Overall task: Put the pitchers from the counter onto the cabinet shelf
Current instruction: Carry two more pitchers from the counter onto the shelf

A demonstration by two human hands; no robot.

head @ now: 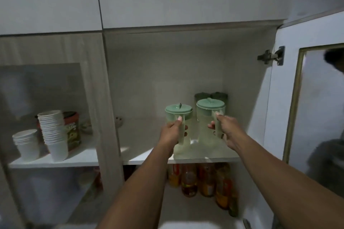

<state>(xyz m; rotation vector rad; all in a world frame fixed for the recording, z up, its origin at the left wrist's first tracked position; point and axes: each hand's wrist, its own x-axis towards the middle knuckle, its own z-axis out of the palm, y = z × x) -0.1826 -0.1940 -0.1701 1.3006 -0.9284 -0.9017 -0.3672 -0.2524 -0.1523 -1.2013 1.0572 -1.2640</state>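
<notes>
Two clear pitchers with pale green lids stand side by side on the white cabinet shelf (147,159). My left hand (172,132) grips the handle of the left pitcher (178,111), near the shelf's front edge. My right hand (226,130) grips the handle of the right pitcher (208,117), which sits a little further in. Two more pitchers with darker green lids (211,95) stand behind it against the back wall, mostly hidden.
The cabinet door (307,89) hangs open at the right, its hinge (270,55) up high. Stacks of white paper cups (54,134) and a jar fill the left compartment behind a divider (109,117). Bottles (206,180) stand on the shelf below.
</notes>
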